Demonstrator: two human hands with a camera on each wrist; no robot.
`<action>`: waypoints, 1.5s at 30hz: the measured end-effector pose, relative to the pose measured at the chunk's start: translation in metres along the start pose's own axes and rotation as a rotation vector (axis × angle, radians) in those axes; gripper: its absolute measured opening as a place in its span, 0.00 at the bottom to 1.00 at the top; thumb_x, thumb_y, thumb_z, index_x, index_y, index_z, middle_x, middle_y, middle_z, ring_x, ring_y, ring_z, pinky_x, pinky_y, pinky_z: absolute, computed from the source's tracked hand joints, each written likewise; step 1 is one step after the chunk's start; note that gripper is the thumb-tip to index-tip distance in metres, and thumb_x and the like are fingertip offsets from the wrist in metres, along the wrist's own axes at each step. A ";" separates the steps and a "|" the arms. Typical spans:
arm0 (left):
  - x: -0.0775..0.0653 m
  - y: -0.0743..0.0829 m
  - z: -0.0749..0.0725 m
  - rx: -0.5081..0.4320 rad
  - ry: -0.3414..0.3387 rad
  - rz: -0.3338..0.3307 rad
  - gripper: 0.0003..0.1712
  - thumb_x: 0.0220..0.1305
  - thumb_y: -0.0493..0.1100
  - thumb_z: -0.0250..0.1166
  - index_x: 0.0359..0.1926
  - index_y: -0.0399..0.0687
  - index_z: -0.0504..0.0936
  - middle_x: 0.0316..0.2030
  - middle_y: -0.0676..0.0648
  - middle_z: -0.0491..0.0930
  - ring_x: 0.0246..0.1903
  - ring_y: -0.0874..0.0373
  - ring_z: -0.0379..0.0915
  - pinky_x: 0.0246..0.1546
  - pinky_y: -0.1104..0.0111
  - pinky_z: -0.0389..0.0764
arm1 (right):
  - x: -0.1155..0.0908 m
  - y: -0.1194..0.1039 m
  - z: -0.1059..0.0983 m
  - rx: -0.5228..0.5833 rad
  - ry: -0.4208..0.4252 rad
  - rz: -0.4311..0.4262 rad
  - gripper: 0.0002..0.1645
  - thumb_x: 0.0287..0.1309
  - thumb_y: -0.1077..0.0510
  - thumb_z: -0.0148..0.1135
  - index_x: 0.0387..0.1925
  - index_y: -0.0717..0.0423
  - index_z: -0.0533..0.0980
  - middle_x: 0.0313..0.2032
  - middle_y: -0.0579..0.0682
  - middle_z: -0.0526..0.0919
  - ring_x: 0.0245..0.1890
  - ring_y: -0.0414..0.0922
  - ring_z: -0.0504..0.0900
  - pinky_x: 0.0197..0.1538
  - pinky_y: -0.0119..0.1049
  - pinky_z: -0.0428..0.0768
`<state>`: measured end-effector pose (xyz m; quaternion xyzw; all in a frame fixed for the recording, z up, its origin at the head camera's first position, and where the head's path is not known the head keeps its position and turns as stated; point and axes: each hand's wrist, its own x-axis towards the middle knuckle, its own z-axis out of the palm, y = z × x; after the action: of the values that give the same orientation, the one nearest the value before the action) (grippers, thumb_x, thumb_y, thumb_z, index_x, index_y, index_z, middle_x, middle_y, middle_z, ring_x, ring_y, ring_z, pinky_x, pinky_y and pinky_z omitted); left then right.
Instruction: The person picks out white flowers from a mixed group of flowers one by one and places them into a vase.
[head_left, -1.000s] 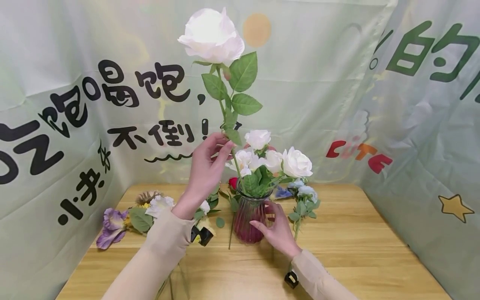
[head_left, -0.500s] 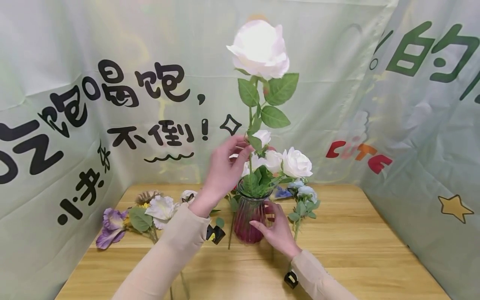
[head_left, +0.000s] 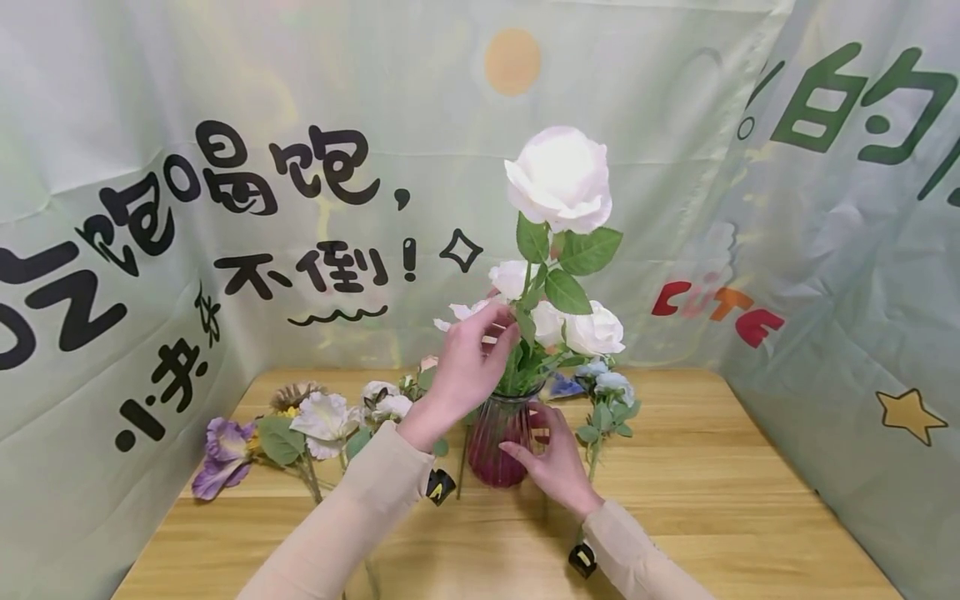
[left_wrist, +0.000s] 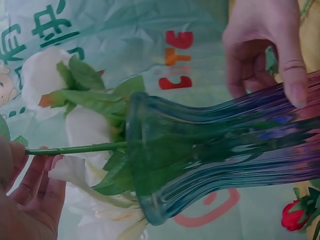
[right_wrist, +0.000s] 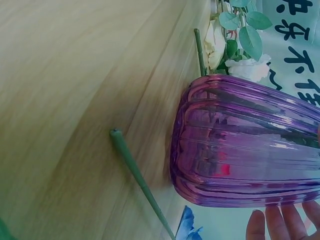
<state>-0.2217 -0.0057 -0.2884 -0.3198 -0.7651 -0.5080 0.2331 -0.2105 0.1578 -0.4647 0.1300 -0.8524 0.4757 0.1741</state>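
In the head view my left hand (head_left: 472, 358) pinches the stem of a tall white rose (head_left: 561, 179) just above a ribbed glass vase (head_left: 497, 446). The left wrist view shows the green stem (left_wrist: 82, 149) passing from the fingers over the rim into the vase's mouth. My right hand (head_left: 561, 462) holds the vase from the right, thumb at the front and fingers behind. Other white flowers (head_left: 592, 329) with green leaves stand in the vase, which is upright and purple-pink toward its base.
On the wooden table (head_left: 712, 500), a purple flower (head_left: 223, 458) and a white flower (head_left: 326, 423) lie at left among other stems. Light blue flowers (head_left: 615, 385) lie right of the vase. A loose green stem (right_wrist: 137, 172) lies near its base. Printed cloth hangs around the table.
My left hand has moved right and down with the white rose, and its stem has sunk deeper into the vase. The right hand and the vase have stayed in place.
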 end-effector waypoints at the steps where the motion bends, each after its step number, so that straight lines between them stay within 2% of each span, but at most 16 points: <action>1: -0.001 0.000 0.001 0.016 -0.007 0.000 0.05 0.66 0.34 0.56 0.40 0.43 0.78 0.34 0.45 0.82 0.35 0.59 0.79 0.33 0.74 0.81 | 0.000 0.000 0.000 0.002 -0.001 -0.001 0.45 0.45 0.41 0.72 0.61 0.54 0.65 0.48 0.51 0.72 0.45 0.46 0.75 0.45 0.45 0.81; 7: -0.006 -0.002 0.006 0.089 -0.034 0.009 0.05 0.66 0.35 0.56 0.38 0.44 0.78 0.33 0.51 0.81 0.35 0.61 0.78 0.33 0.76 0.80 | 0.001 0.002 0.000 0.016 0.006 -0.007 0.44 0.45 0.41 0.72 0.61 0.54 0.66 0.48 0.51 0.72 0.44 0.46 0.75 0.45 0.45 0.81; 11: -0.011 -0.004 0.009 0.126 -0.057 0.015 0.04 0.66 0.36 0.57 0.38 0.43 0.78 0.33 0.50 0.81 0.36 0.60 0.79 0.35 0.75 0.81 | 0.000 0.003 0.000 0.014 0.009 -0.031 0.43 0.47 0.43 0.71 0.61 0.54 0.65 0.48 0.51 0.72 0.44 0.46 0.75 0.44 0.45 0.81; 18: -0.017 -0.010 0.013 0.345 -0.030 0.110 0.03 0.65 0.41 0.59 0.35 0.49 0.80 0.32 0.53 0.83 0.32 0.63 0.79 0.33 0.72 0.80 | 0.000 0.003 0.001 0.004 0.035 -0.119 0.42 0.47 0.48 0.72 0.61 0.57 0.65 0.47 0.53 0.73 0.43 0.47 0.76 0.41 0.45 0.82; 21: -0.019 -0.012 0.014 0.401 -0.027 0.139 0.04 0.63 0.41 0.60 0.35 0.49 0.80 0.31 0.53 0.83 0.28 0.62 0.78 0.29 0.71 0.79 | -0.001 0.004 0.001 -0.004 0.043 -0.147 0.42 0.47 0.48 0.72 0.61 0.58 0.65 0.47 0.54 0.73 0.42 0.47 0.77 0.40 0.45 0.83; 25: -0.022 -0.015 0.015 0.424 -0.046 0.140 0.04 0.63 0.40 0.60 0.35 0.48 0.81 0.30 0.52 0.83 0.25 0.62 0.77 0.25 0.71 0.77 | 0.000 0.005 0.000 -0.009 0.031 -0.127 0.41 0.48 0.47 0.71 0.61 0.56 0.65 0.47 0.53 0.73 0.43 0.46 0.76 0.41 0.45 0.82; 30: -0.027 -0.019 0.016 0.406 -0.083 0.099 0.03 0.62 0.38 0.60 0.36 0.46 0.79 0.30 0.50 0.84 0.25 0.63 0.78 0.26 0.72 0.79 | 0.000 0.005 0.000 0.003 0.018 -0.088 0.42 0.48 0.45 0.71 0.62 0.54 0.65 0.47 0.52 0.72 0.43 0.46 0.76 0.42 0.45 0.82; 33: -0.029 -0.022 0.016 0.406 -0.093 0.080 0.03 0.60 0.38 0.61 0.35 0.46 0.81 0.28 0.51 0.84 0.24 0.64 0.78 0.26 0.73 0.79 | 0.000 0.005 0.001 0.006 0.027 -0.092 0.43 0.47 0.46 0.72 0.61 0.56 0.65 0.46 0.53 0.73 0.43 0.47 0.76 0.41 0.46 0.82; 38: -0.032 -0.026 0.017 0.443 -0.082 0.089 0.04 0.57 0.38 0.62 0.31 0.47 0.83 0.26 0.52 0.83 0.24 0.64 0.77 0.25 0.72 0.78 | 0.000 0.006 0.001 0.002 0.043 -0.114 0.45 0.45 0.48 0.74 0.61 0.62 0.64 0.45 0.55 0.73 0.43 0.49 0.77 0.40 0.48 0.83; 45: -0.036 -0.026 0.016 0.520 -0.109 0.103 0.06 0.56 0.41 0.62 0.31 0.46 0.84 0.28 0.51 0.83 0.26 0.59 0.78 0.27 0.67 0.79 | 0.000 0.006 0.002 -0.002 0.031 -0.103 0.42 0.47 0.47 0.72 0.60 0.59 0.65 0.45 0.54 0.72 0.42 0.48 0.76 0.40 0.48 0.82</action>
<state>-0.2162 -0.0072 -0.3358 -0.3147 -0.8639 -0.2640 0.2914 -0.2130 0.1592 -0.4703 0.1663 -0.8421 0.4673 0.2118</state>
